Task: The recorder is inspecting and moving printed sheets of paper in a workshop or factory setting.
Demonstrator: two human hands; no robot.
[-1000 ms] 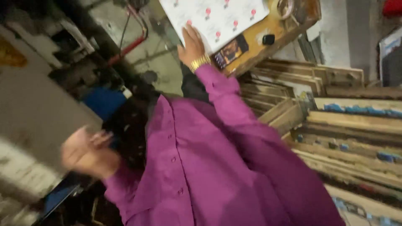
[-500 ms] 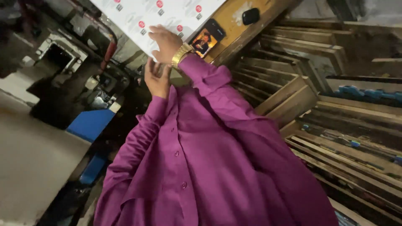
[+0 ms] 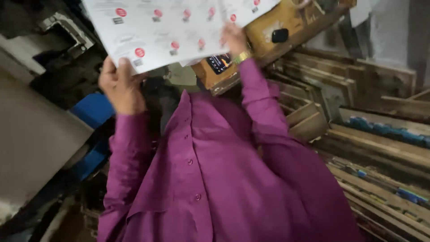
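White red-dotted label sheet [image 3: 179,31] above dark lit screen [image 3: 219,62] (small).

Both arms raised, purple sleeves. Left hand [image 3: 120,86] fingers closed in grip. Right hand [image 3: 234,39] extended higher, gold wristband.

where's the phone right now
In the head view the phone lies screen-up on the wooden table, top centre, just below the printed sheet and beside the right hand.

Likely a print workshop, stacked wooden frames [image 3: 376,134], printed sheets [image 3: 179,27], machinery [image 3: 62,27]
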